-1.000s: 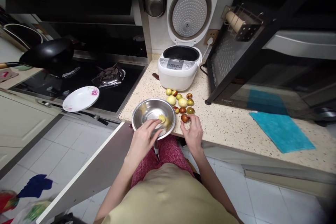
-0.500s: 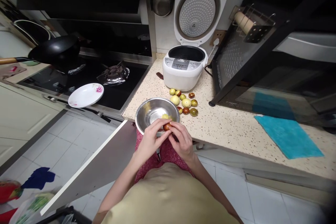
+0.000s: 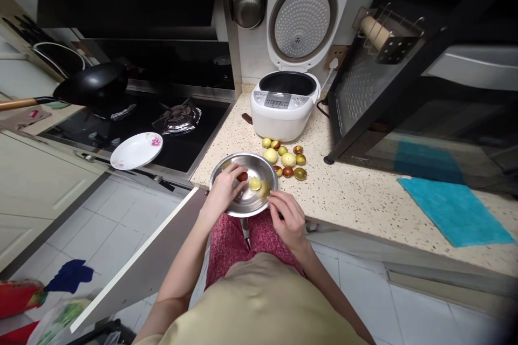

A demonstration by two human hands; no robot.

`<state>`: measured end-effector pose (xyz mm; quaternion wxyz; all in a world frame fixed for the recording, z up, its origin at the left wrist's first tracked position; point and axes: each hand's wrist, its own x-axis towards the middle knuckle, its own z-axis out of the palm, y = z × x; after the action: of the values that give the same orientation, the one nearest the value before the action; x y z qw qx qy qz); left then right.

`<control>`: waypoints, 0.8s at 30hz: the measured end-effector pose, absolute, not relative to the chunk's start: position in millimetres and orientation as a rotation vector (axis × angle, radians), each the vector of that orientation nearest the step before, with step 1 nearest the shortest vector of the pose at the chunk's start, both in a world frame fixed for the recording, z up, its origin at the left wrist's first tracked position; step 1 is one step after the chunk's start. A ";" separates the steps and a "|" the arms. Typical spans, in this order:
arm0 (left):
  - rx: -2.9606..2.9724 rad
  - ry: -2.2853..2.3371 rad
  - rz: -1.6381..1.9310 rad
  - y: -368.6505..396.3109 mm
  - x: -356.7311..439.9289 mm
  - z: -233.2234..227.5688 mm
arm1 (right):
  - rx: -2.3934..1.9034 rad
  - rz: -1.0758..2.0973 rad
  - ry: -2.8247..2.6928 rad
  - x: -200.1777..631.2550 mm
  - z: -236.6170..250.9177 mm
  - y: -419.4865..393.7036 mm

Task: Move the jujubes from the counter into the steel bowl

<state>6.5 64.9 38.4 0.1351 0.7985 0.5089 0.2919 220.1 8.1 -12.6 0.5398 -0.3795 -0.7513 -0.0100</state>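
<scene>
Our left hand (image 3: 222, 190) reaches into the steel bowl (image 3: 244, 205) at the centre of the frame, its fingertips pinched on a small reddish-brown fruit (image 3: 242, 176) over the bowl's upper left part. Beside that fruit, toward the bowl's right side, a pale yellow-green fruit (image 3: 255, 183) lies inside. Our right hand (image 3: 287, 218) sits at the bowl's lower right edge with fingers loosely curled; we cannot tell whether it holds anything or only touches the rim.

The bowl stands at the near edge of the speckled counter (image 3: 356, 194). Just above and right of it lies a cluster of loose fruits (image 3: 288, 159), green, yellow and brown, between the bowl and a white rice cooker (image 3: 283, 105) whose lid stands open. At the far right of the frame a blue cloth (image 3: 455, 210) lies flat on the counter. At the left, a white plate (image 3: 136, 151) with a pink flower rests on the stove edge, and a black pan (image 3: 95, 86) sits further up.
</scene>
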 end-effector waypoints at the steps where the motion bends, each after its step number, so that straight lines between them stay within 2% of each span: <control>1: 2.333 1.489 0.772 69.5 7.0 37.5 | -0.909 -0.032 -1.775 221.1 -13.3 8.2; 5: 2.371 1.526 0.534 80.4 12.4 35.7 | -0.971 -0.048 -1.740 228.9 -16.9 11.7; 13: 2.436 1.582 0.302 84.2 18.8 30.9 | -1.335 -0.081 -1.594 260.7 -29.5 36.9; 24: 2.387 1.647 0.523 55.7 13.8 46.0 | -1.586 -0.044 -1.668 271.4 -37.9 64.0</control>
<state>13.8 55.7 46.0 0.0973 0.8062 0.5562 0.1765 271.4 64.0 -37.9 0.4077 -0.6292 -0.6615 -0.0173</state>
